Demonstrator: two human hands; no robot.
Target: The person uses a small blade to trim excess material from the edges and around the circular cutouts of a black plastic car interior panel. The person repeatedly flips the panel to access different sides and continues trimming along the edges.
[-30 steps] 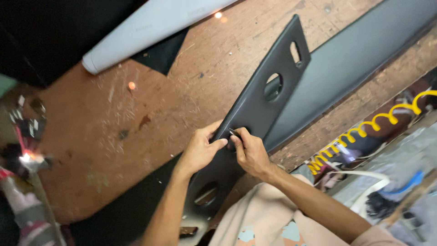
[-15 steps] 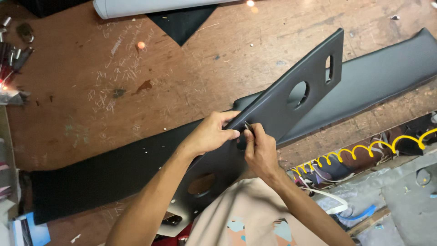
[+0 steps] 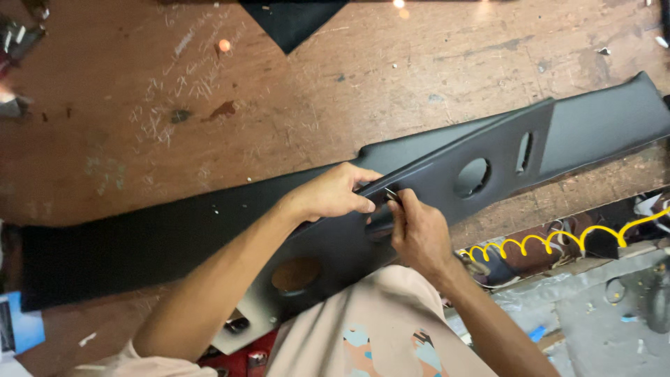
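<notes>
Since before, panel (image 3: pixel 433 174) turned flatter, pointing to 2 o'clock on worktop (image 3: pixel 209 105). I see left hand (image 3: pixel 335 194) fingers clamped on its edge, right hand (image 3: pixel 417 234) pinching a small metal piece (image 3: pixel 391 195).

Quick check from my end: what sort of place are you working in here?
Probably a workshop, perhaps for upholstery or vehicle trim. Both hands, left hand and right hand, work on a long black panel with cut-outs, over a scratched wooden workbench, with a coiled yellow hose nearby.

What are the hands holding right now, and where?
Both the left hand and right hand grip the black panel at its upper edge, mid-length.
</notes>
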